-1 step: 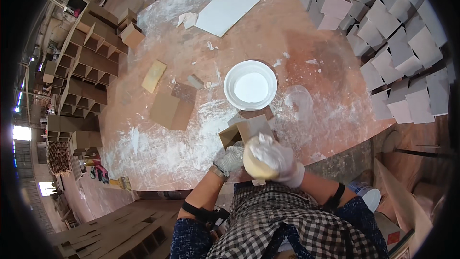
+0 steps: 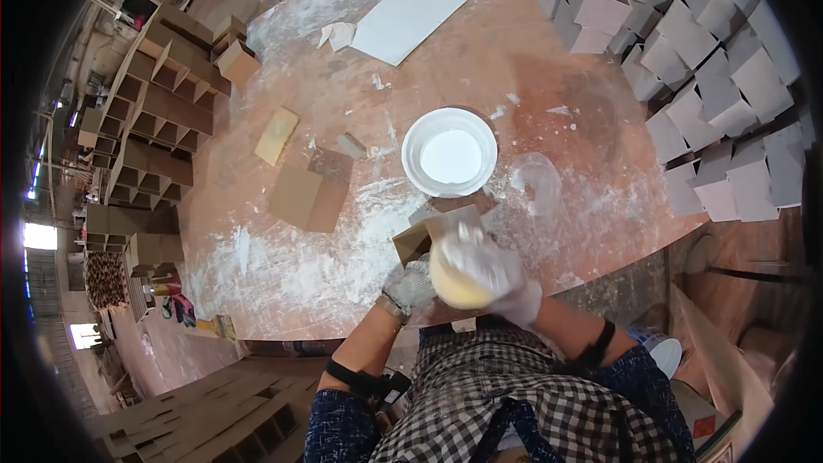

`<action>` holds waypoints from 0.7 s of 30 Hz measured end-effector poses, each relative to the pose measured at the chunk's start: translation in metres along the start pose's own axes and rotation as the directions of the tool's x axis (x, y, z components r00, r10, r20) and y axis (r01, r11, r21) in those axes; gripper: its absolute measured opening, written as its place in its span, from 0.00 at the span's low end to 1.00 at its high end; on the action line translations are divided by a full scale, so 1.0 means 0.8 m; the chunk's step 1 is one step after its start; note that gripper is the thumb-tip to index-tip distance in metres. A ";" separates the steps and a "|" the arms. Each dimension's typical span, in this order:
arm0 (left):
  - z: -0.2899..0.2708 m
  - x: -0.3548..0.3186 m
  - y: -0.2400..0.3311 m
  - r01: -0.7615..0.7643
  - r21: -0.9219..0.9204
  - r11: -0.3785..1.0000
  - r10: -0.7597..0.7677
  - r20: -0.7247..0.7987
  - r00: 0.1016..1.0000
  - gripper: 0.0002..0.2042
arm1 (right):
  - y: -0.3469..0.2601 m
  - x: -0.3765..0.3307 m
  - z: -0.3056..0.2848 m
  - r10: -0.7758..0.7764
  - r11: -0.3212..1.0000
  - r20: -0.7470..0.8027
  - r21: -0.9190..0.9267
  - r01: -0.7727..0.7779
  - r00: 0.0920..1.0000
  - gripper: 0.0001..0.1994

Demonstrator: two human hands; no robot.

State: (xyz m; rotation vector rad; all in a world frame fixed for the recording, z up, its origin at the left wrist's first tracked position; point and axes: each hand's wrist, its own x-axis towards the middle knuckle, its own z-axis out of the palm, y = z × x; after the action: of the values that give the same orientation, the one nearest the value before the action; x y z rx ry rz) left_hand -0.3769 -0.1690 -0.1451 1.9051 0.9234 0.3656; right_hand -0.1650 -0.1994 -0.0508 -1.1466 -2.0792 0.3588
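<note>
My left hand (image 2: 412,284), in a pale knit glove, is closed on the near left side of a small brown cardboard box (image 2: 439,220) whose dark opening faces left. My right hand (image 2: 506,279), in a whitish glove smeared with white, grips a rounded yellow sponge (image 2: 459,286). The sponge is over the box's near right part and hides it; whether it touches the box I cannot tell. Motion blurs the right fingers. Just beyond the box stands a white basin (image 2: 411,157) with white liquid (image 2: 450,156) in it.
Left of the basin lie another brown box (image 2: 309,193), a yellowish block (image 2: 277,135) and a small grey block (image 2: 350,145). A white sheet (image 2: 416,17) lies at the far side. Whitened boxes (image 2: 686,69) are stacked at right, brown boxes (image 2: 159,111) at left.
My right hand and the sponge have shifted slightly left over the box. My left hand and the box have hardly moved.
</note>
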 end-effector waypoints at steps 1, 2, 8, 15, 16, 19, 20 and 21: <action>-0.013 0.009 0.018 -0.010 0.289 0.957 -0.049 0.194 0.980 0.15 | 0.014 0.024 -0.001 -0.122 0.990 -0.216 0.045 0.134 0.969 0.26; -0.021 0.015 0.032 -0.088 0.543 0.835 -0.139 0.363 0.921 0.15 | 0.017 0.037 -0.005 -0.117 0.991 -0.216 0.041 0.129 0.969 0.26; -0.004 0.009 0.018 -0.014 0.470 0.883 -0.092 0.201 0.975 0.21 | -0.012 -0.023 0.015 -0.089 0.991 -0.018 -0.098 0.086 0.996 0.24; 0.007 0.003 0.002 0.126 -0.241 0.962 -0.126 0.017 0.992 0.21 | 0.012 0.027 0.009 0.182 0.851 -0.141 0.518 -0.084 0.973 0.29; -0.014 0.008 0.018 0.235 -0.005 0.972 -0.225 0.272 0.936 0.22 | 0.016 0.050 0.003 0.193 0.888 -0.126 0.445 -0.118 0.973 0.29; 0.006 -0.006 -0.027 0.129 -0.435 0.891 -0.108 0.071 0.992 0.21 | 0.000 0.057 0.000 0.084 0.949 -0.179 0.314 -0.024 0.980 0.28; 0.019 -0.003 -0.022 0.185 -0.632 0.753 -0.263 -0.031 0.964 0.21 | -0.006 0.048 0.004 -0.036 0.965 -0.236 0.245 0.095 0.971 0.27; 0.022 0.002 -0.034 0.181 -0.631 0.755 -0.255 -0.029 0.966 0.21 | -0.007 0.010 0.028 -0.036 0.967 -0.239 0.238 0.095 0.970 0.27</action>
State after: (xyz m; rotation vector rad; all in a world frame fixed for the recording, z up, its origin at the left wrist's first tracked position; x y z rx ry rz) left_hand -0.3777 -0.1717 -0.1770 1.1565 0.9396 0.5643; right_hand -0.1876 -0.1938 -0.0596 -0.9213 -1.8048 0.4176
